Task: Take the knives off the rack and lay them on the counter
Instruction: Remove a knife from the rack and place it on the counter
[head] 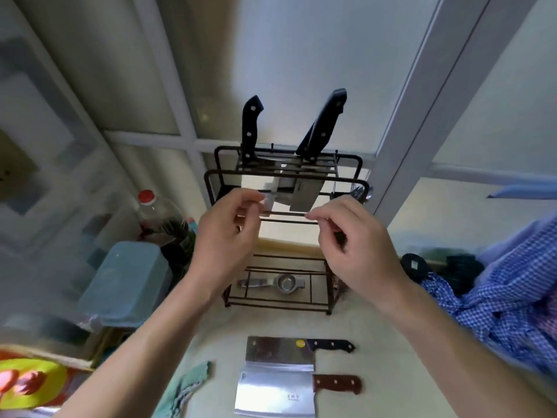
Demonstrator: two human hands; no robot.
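A dark wire rack [328, 303] stands on the counter against the window. Two black-handled knives remain in its top slots: one upright on the left [250, 128], one leaning on the right [324, 125], their blades hanging behind the front bars. Two cleavers lie on the counter in front: one with a black handle [278, 351], one with a brown handle [275, 393]. My left hand [224, 239] and my right hand [354, 245] are raised in front of the rack's middle bars, fingers loosely curled and holding nothing.
A metal squeezer [277, 283] lies on the rack's bottom shelf. Left of the rack are a red-capped bottle [150, 206] and a blue lidded box [126, 282]. A teal cloth [187, 387] lies near the cleavers. Blue checked fabric [497, 297] hangs on the right.
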